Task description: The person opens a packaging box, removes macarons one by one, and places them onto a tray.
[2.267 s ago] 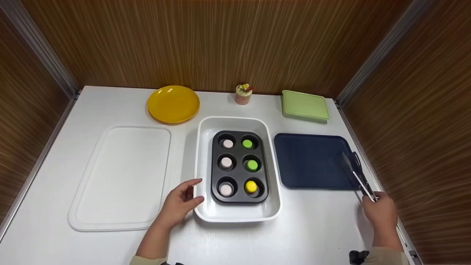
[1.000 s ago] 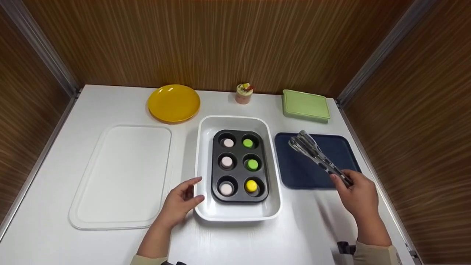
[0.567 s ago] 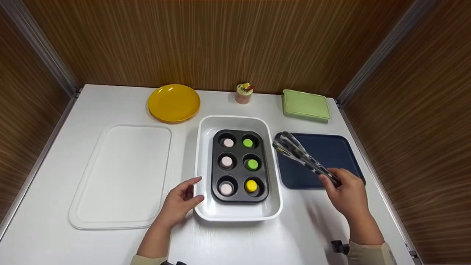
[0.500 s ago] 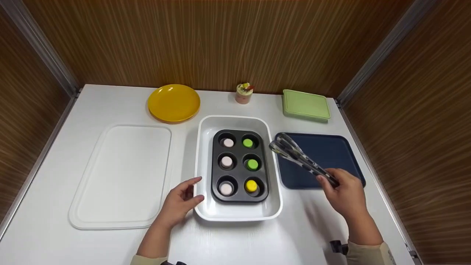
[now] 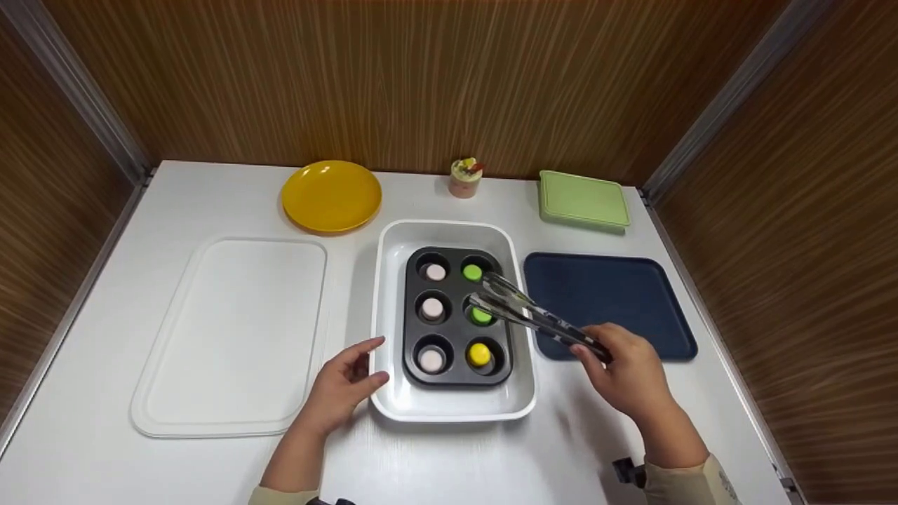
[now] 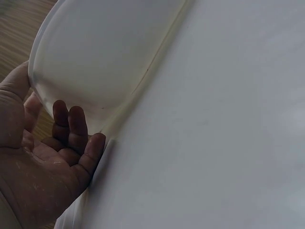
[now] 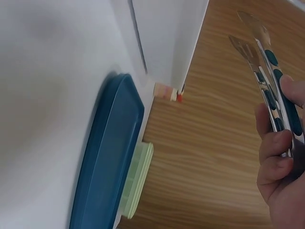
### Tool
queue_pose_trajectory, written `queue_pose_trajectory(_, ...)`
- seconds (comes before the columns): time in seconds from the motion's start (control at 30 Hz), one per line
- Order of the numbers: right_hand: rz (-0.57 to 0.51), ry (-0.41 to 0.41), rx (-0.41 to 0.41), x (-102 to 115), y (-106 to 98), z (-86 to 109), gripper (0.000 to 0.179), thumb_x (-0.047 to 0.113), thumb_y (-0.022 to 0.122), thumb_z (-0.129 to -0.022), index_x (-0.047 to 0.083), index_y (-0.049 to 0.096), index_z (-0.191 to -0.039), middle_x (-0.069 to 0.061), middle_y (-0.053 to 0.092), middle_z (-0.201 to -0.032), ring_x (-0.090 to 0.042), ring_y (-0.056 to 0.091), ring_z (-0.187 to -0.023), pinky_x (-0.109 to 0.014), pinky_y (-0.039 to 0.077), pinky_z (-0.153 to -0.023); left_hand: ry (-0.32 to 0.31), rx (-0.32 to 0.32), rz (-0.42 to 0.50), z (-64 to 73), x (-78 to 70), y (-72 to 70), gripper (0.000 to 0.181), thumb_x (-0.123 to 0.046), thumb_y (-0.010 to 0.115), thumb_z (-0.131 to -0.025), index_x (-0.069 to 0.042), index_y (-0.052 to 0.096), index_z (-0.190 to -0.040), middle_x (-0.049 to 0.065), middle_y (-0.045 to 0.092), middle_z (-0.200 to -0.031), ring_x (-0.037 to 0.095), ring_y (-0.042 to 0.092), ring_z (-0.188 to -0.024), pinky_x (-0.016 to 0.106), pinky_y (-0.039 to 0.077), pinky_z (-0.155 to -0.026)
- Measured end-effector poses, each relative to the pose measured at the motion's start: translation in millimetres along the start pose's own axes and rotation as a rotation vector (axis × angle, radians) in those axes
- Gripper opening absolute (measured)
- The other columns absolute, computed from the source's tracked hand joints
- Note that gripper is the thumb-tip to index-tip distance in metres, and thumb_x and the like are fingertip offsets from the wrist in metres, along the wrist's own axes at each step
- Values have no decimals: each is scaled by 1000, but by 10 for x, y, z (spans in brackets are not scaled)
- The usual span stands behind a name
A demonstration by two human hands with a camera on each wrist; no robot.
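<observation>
My right hand (image 5: 626, 372) grips the handles of black-and-silver tongs (image 5: 544, 320). The tong tips are spread apart above the right side of a dark muffin tin (image 5: 456, 337), overlapping the middle green piece (image 5: 481, 315). In the right wrist view, the tongs (image 7: 271, 71) have teal grip pads. The tin's cups hold pale pink, green and yellow round pieces, and the tin sits inside a white rectangular tub (image 5: 456, 407). My left hand (image 5: 340, 386) holds the tub's left rim, thumb and index finger reaching over it. In the left wrist view, the other fingers (image 6: 76, 129) bend against the outer wall.
A white lid (image 5: 238, 337) lies at the left, a navy tray (image 5: 631, 301) at the right. Along the back stand a yellow plate (image 5: 331, 196), a small dessert cup (image 5: 464, 181) and a light green box (image 5: 584, 200). Wood-grain panels enclose three sides.
My right hand has carried the tongs left from the table's right side, across the navy tray and over the muffin tin. My left hand has stayed at the tub's rim.
</observation>
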State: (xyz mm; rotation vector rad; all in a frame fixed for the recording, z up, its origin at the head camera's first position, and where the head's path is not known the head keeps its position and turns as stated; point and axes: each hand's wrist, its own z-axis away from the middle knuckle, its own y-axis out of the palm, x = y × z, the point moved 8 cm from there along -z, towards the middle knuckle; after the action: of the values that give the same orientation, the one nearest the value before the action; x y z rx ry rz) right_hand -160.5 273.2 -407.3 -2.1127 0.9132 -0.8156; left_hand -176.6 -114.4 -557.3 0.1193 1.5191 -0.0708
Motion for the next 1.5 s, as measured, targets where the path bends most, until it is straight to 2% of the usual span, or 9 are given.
queue_pose_trajectory(0.13,-3,-20,45,66,86,-15,23,0,88,-81,2,74,-100,-4,66,-84,-9,49,-65,-31,42,-55,9,7,6,-1,3,0,53,5,79,-90,4,63,-141,21,56,-149,3,48,-134,17,37,-111)
queue_pose_trajectory(0.23,-3,-29,69,107,136,-24,23,0,87,-81,3,75,-101,-4,67,-86,-9,51,-67,-34,45,-56,11,10,9,3,2,1,53,5,79,-90,5,63,-141,21,55,-150,0,48,-133,17,37,-111)
queue_pose_trajectory(0.5,-14,-72,94,225,230,-61,24,2,88,-80,5,76,-101,-1,67,-85,-7,54,-67,-33,48,-56,18,-7,-40,2,-6,-1,52,4,81,-90,2,66,-140,19,62,-137,17,51,-122,18,42,-104)
queue_pose_trajectory(0.8,-21,-80,165,313,353,-70,23,6,88,-81,6,76,-101,-1,71,-91,-13,70,-73,-36,58,-60,11,-7,-38,4,-4,4,53,3,81,-90,1,66,-140,19,59,-145,20,49,-135,19,40,-109)
queue_pose_trajectory(1.0,-12,-71,200,341,405,-76,21,7,88,-82,7,77,-100,0,72,-90,-14,71,-74,-38,58,-62,6,-7,-35,0,8,1,53,3,81,-90,0,66,-141,19,58,-146,25,48,-139,19,40,-109)
queue_pose_trajectory(1.27,22,-103,258,400,460,-88,19,11,88,-83,8,75,-97,0,73,-90,-17,69,-71,-42,56,-60,14,1,-25,-2,15,2,53,3,80,-91,2,65,-141,21,56,-150,31,41,-147,18,36,-111)
queue_pose_trajectory(1.5,26,-129,307,440,513,-111,17,13,87,-85,10,74,-96,1,72,-88,-19,68,-71,-44,54,-58,10,3,19,4,6,4,54,5,80,-90,4,64,-141,20,57,-148,8,49,-131,18,39,-110)
